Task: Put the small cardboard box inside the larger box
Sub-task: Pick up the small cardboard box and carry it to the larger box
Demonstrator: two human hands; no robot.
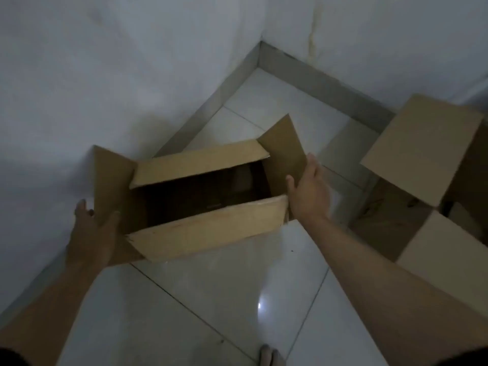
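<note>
An open brown cardboard box, the small cardboard box (208, 231), is in the middle of the view, over the white tiled floor near the room's corner. All its flaps stand open and its inside is dark. My left hand (92, 228) grips its left end, thumb over the left flap. My right hand (309, 191) presses flat against its right end, fingers up along the right flap. The larger box (422, 149) stands on the floor at the right with its flaps spread, partly cut off by the frame edge. A gap of floor separates the two boxes.
White walls meet in a corner behind the boxes, with a grey skirting (324, 77) along the floor. The glossy floor tiles (237, 299) show a bright reflection. My foot (269, 355) shows at the bottom edge.
</note>
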